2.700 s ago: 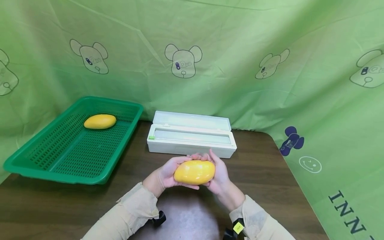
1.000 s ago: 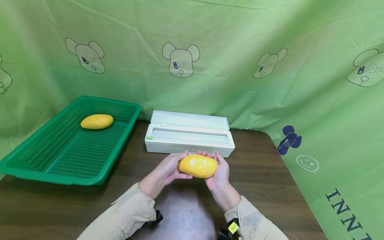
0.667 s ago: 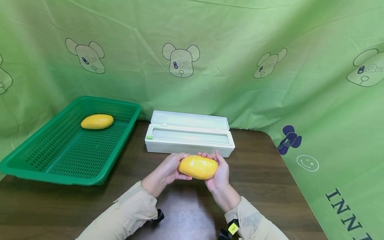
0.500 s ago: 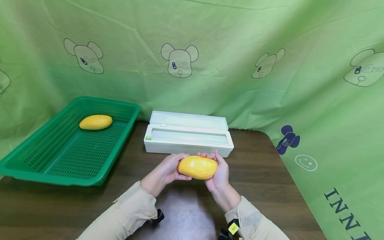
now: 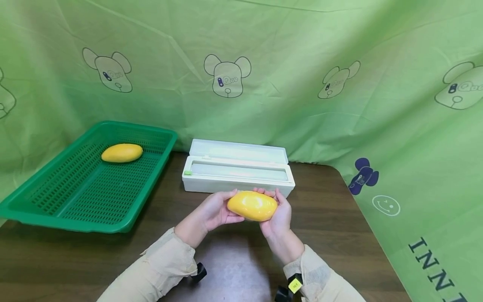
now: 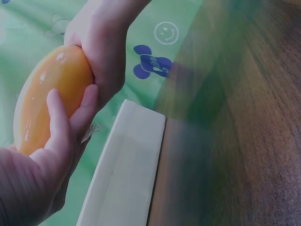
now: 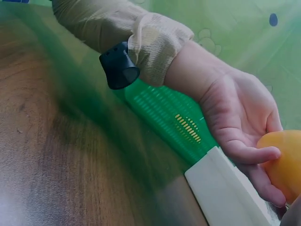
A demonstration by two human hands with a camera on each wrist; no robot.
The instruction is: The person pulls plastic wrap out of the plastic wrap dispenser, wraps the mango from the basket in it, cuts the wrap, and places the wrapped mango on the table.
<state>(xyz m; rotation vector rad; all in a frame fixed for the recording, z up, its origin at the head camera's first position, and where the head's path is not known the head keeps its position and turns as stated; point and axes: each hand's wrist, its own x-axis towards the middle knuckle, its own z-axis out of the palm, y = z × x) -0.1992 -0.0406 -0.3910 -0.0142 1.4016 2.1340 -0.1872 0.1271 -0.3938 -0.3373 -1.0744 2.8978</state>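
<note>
A glossy yellow mango [image 5: 252, 206] is held between both hands above the table, in front of the white box. Its shine and a scrap of clear film [image 6: 91, 132] under it in the left wrist view suggest a plastic wrap. My left hand [image 5: 215, 212] grips its left end, thumb on the far side and fingers below. The right hand [image 5: 278, 216] holds the right end, fingers along the far side. In the left wrist view, left fingers [image 6: 59, 117] lie against the mango. A second mango [image 5: 122, 153] lies in the green basket [image 5: 128, 224].
The long white cling film dispenser box [image 5: 237, 184] stands just beyond the hands, its lid [image 5: 237, 151] raised. The basket is on the left of the brown wooden table [image 5: 332, 218]. A green printed curtain [image 5: 286, 33] hangs behind and on the right.
Both hands have carried the mango slightly forward and to the right, closer to the white box. The mango in the basket and the raised lid are as before.
</note>
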